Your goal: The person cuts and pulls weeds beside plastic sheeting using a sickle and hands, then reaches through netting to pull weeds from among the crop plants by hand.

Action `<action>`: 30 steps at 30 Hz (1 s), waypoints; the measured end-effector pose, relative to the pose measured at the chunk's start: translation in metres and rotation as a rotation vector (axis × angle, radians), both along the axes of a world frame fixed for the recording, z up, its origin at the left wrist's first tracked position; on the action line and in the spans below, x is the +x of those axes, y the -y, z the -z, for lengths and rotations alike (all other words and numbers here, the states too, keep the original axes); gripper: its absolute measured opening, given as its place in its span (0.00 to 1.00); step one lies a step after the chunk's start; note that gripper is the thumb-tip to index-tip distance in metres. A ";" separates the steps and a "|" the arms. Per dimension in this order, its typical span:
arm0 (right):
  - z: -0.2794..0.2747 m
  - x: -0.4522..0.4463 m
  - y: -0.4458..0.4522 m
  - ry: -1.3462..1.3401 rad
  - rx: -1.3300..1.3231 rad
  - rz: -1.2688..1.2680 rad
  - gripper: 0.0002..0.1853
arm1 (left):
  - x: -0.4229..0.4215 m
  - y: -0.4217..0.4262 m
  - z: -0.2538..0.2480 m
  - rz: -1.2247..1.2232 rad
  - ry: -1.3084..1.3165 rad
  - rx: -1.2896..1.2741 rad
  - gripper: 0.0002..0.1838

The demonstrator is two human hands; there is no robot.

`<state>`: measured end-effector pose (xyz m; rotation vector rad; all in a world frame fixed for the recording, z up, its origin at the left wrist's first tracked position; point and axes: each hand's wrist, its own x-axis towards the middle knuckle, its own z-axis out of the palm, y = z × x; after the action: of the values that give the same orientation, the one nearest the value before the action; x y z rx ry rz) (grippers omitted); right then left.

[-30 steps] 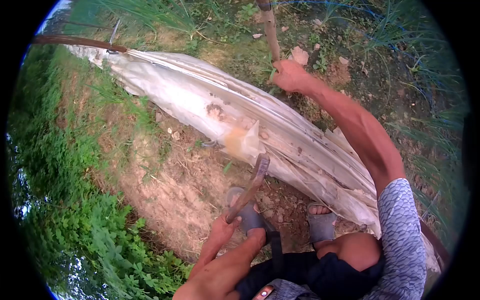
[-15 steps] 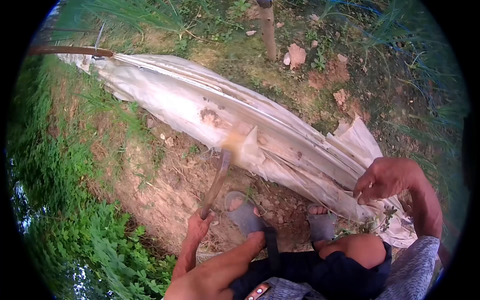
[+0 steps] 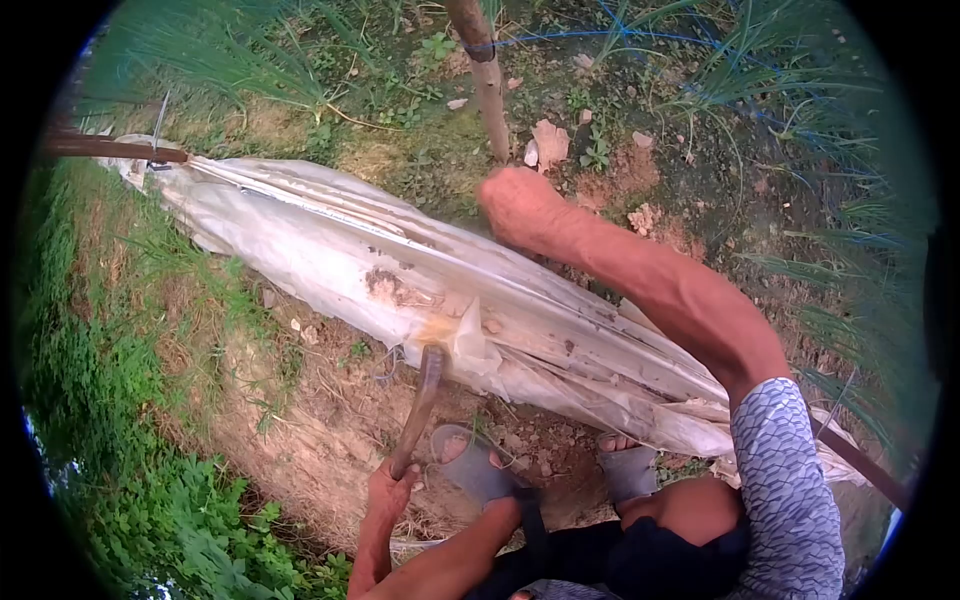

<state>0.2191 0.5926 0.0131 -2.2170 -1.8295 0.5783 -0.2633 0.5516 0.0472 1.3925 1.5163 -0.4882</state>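
Note:
My left hand [image 3: 390, 490] is wrapped round the lower end of a curved wooden handle [image 3: 416, 415]. The handle's upper end meets the near edge of a long strip of dirty white plastic sheet [image 3: 300, 250]; a smeared brownish patch hides whatever is there. My right hand [image 3: 520, 205] is stretched across the sheet to its far side, low by the foot of a wooden stake [image 3: 487, 95]. Its back faces up and its fingers are curled under, so what they hold, if anything, is hidden. A torn flap of plastic [image 3: 470, 340] stands up near the handle.
My sandalled feet [image 3: 475, 465] stand on bare soil along the near side. A brown rod [image 3: 110, 147] lies at the sheet's left end, another [image 3: 865, 465] at its right. Blue string [image 3: 560, 36] runs from the stake past grassy plants [image 3: 720, 75]. Leafy growth [image 3: 190, 520] fills the lower left.
My right hand has left the sheet's right end and reached up and left across it to the stake's foot. My left hand still grips the handle. The view has shifted slightly.

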 end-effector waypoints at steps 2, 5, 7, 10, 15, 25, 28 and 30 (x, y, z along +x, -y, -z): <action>-0.016 -0.003 -0.005 -0.081 -0.096 0.022 0.07 | 0.004 -0.002 0.002 -0.015 0.018 0.003 0.14; -0.008 0.003 -0.009 -0.145 -0.076 0.107 0.07 | -0.005 -0.015 0.011 0.041 0.095 -0.019 0.13; 0.007 0.006 -0.012 -0.105 -0.041 0.153 0.05 | -0.012 -0.024 0.014 0.029 0.071 -0.048 0.12; 0.007 0.001 -0.013 -0.055 -0.003 0.069 0.06 | -0.023 -0.044 0.007 0.113 0.044 -0.043 0.11; 0.019 0.000 -0.011 -0.195 -0.064 0.248 0.07 | -0.062 -0.078 0.004 0.254 0.136 0.131 0.15; -0.043 0.023 0.091 -0.983 -0.080 0.730 0.14 | -0.079 -0.126 -0.006 0.296 -0.079 0.088 0.15; -0.082 0.016 0.177 -1.220 -0.184 0.651 0.08 | -0.079 -0.161 -0.005 0.493 -0.060 0.055 0.17; -0.108 0.008 0.242 -1.466 -0.430 0.522 0.06 | -0.066 -0.178 -0.010 0.510 -0.114 0.033 0.17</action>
<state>0.2272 0.3501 0.1213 -1.4205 -0.3754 1.8482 -0.3292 0.7299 0.0574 1.8091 1.2511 -0.8690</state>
